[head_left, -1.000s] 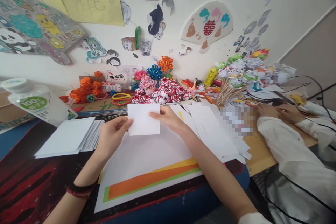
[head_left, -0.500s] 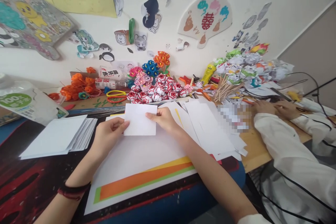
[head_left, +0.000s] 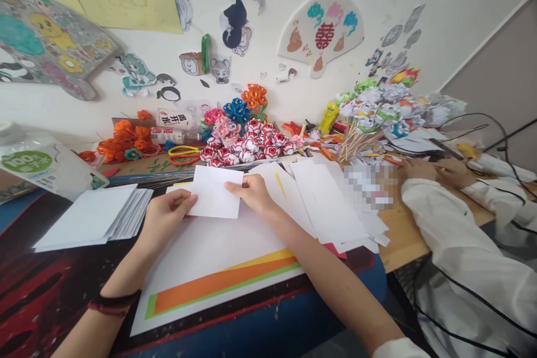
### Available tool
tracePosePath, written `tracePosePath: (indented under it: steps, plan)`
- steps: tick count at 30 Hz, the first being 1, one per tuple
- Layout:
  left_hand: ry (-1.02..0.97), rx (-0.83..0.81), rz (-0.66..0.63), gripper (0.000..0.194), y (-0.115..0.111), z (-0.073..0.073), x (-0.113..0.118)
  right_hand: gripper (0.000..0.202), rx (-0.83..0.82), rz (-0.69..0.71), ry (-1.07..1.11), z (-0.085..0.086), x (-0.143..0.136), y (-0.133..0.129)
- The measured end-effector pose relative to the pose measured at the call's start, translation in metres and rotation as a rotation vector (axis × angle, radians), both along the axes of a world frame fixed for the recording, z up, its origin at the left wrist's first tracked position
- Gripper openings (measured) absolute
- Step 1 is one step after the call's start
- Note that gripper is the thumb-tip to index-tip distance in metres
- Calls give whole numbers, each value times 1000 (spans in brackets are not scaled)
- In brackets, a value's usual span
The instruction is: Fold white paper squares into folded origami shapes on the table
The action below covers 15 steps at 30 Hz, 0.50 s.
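A small white piece of paper is held up between my two hands over larger sheets. My left hand pinches its left edge between thumb and fingers. On the other side, my right hand grips the right edge, thumb on the front face. Beneath lies a big white sheet, with orange paper and green and yellow borders showing along its near edge. To the left sits a fanned stack of white paper squares. Right of my hands, more white sheets overlap.
Red-and-white paper flowers stand behind my hands, beside orange ones at left. A large plastic bottle leans at far left. Paper flowers on sticks lie back right. A co-worker's sleeve and hands rest on the wooden table.
Both hands still hold the small paper, which is now slightly tilted. The whole view has shifted a little, so most things appear further left.
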<state>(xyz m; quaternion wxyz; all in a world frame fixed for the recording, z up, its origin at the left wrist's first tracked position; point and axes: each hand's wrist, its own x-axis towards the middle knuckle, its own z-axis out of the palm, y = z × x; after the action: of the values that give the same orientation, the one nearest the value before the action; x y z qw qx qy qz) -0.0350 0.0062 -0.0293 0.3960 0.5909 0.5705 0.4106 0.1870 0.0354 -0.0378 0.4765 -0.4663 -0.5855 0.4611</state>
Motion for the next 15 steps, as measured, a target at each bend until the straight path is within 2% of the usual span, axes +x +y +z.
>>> tracePosePath:
  steps: [3, 7, 10, 15]
  plan:
    - [40, -8, -36, 39, -2, 1, 0, 39, -4, -26, -1, -1, 1, 1]
    - [164, 71, -76, 35, -4, 7, 4, 38, -13, -13, -3, -3, 1, 2]
    - [153, 101, -35, 35, -7, 12, 6, 38, 1, -15, 23, -6, 1, 3]
    - [138, 70, -76, 34, -7, 13, 4, 42, 6, -102, 66, -10, 5, 8]
